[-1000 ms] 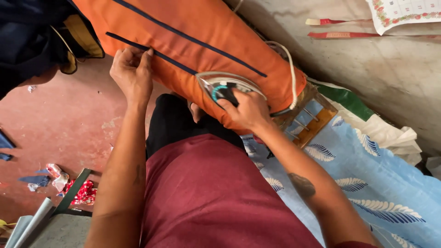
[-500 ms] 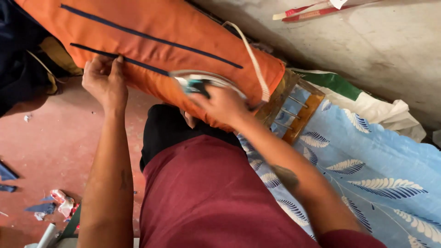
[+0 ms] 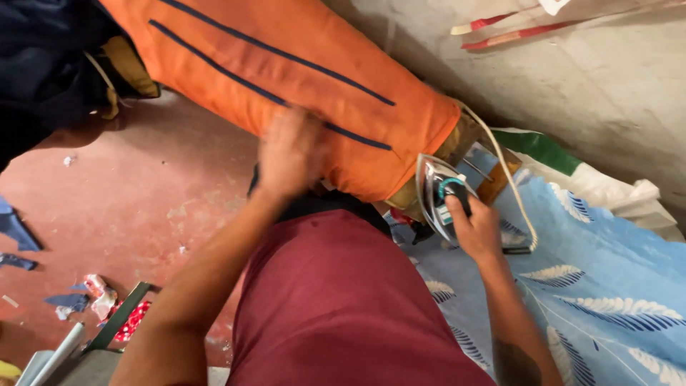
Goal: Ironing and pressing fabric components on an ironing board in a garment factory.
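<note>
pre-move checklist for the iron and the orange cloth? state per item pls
1. Right hand on the iron: ok, it grips the iron.
2. Iron off the orange cloth: ok, it stands on edge beside the cloth's end.
3. Left hand on the cloth: ok, but blurred.
4. Cord clear of the soleplate: ok, it loops behind the iron.
5. Iron heat: cannot tell.

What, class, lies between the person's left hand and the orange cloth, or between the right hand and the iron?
Nothing visible does. The left hand, blurred, lies directly on the orange cloth near its dark stripes. The right hand touches the iron, which stands beside the cloth's end over the blue leaf-print fabric, its cord trailing alongside.
</note>
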